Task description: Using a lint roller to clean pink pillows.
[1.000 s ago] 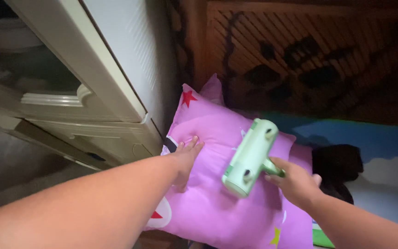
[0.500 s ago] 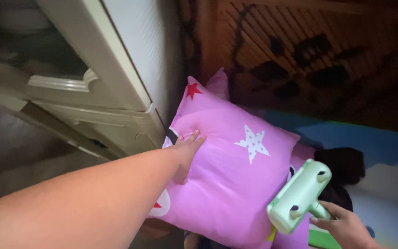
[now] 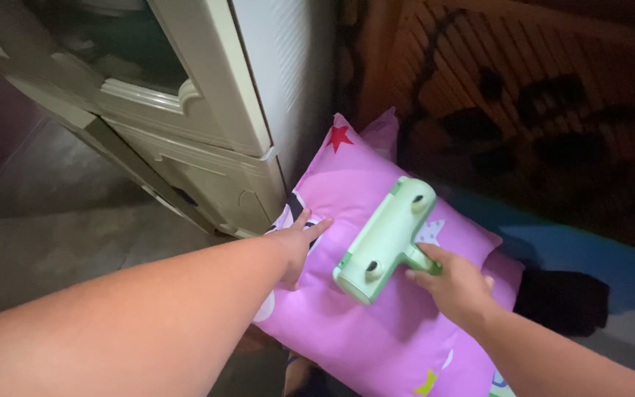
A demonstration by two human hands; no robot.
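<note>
Pale green lint roller (image 3: pixel 385 239) lying diagonally on pink star-print pillow (image 3: pixel 376 331); pillow seemingly flat.

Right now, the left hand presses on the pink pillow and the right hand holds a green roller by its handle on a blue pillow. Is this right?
Not quite. The left hand does press on the pink pillow, and the right hand holds the green roller by its handle, but the roller lies on that same pink pillow, not a blue one. The head view shows this.

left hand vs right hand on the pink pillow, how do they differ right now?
The left hand lies flat, fingers spread, pressing the pink star-print pillow near its cabinet-side edge. The right hand is closed around the handle of the pale green lint roller, whose head rests on the pillow. Both reach over the pillow.
</note>
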